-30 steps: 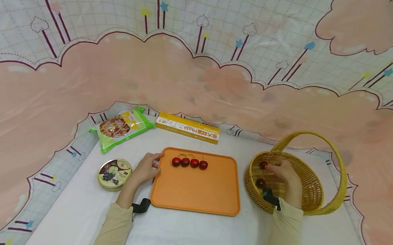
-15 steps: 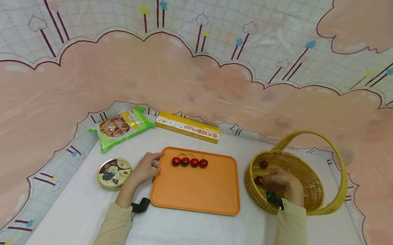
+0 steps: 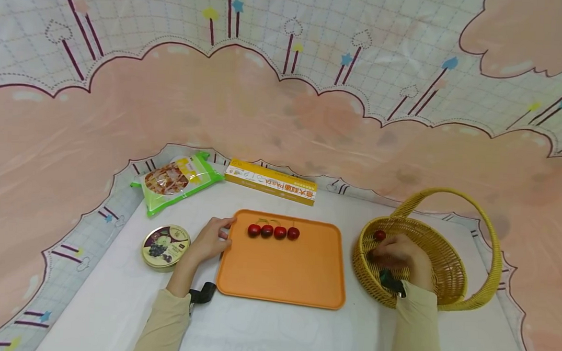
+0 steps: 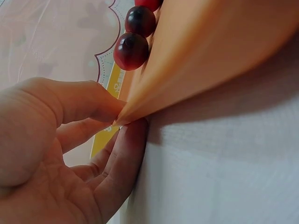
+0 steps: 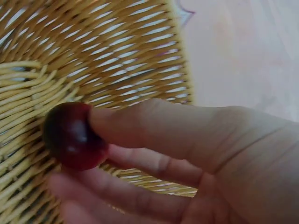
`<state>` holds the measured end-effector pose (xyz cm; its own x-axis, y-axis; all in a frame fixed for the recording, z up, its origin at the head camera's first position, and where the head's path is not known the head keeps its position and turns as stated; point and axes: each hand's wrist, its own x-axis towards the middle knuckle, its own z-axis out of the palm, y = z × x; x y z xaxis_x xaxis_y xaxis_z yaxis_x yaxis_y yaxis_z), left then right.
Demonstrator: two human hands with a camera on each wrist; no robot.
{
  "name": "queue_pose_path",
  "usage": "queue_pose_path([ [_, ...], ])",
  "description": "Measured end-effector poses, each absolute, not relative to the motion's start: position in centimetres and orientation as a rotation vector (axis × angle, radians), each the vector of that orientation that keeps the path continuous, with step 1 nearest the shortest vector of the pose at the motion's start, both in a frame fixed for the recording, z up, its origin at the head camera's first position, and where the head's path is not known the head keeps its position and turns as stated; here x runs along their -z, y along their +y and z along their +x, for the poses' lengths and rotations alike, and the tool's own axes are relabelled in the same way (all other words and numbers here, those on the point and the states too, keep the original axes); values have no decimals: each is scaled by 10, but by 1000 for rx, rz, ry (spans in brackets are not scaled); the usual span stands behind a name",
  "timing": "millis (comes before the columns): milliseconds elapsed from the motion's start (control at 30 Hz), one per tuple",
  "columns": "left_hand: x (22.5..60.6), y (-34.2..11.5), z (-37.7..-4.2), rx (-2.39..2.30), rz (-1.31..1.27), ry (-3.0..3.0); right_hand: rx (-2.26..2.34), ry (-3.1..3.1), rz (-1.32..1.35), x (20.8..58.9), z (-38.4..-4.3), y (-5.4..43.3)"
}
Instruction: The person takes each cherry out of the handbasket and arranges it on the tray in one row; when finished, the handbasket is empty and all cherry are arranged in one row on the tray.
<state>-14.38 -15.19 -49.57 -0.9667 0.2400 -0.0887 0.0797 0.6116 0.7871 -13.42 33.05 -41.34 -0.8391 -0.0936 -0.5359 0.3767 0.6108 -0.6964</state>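
My left hand pinches the left edge of an orange tray, thumb on top and fingers underneath in the left wrist view. Along the tray's far side several dark red cherries with thin stems sit in a row. At the right, my right hand reaches down into a yellow woven basket. The right wrist view shows a dark red cherry pinched between its thumb and fingers, over the woven bottom. Another cherry lies in the basket, just beyond that hand.
A round tin with fruit on its lid stands left of my left forearm. Behind the tray are a green-edged food packet and a yellow-and-white pasta box. The basket's tall handle arches up on the right.
My right hand has moved from beside the farther cherry to the nearer one in the basket and now pinches it. The left hand stays on the tray's edge.
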Motion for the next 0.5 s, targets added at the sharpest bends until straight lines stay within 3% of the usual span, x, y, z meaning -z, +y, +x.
queue_pose_path([
  [500,493,-151,-142,-1277,245,2636,1480,2403,205,383,-138,310],
])
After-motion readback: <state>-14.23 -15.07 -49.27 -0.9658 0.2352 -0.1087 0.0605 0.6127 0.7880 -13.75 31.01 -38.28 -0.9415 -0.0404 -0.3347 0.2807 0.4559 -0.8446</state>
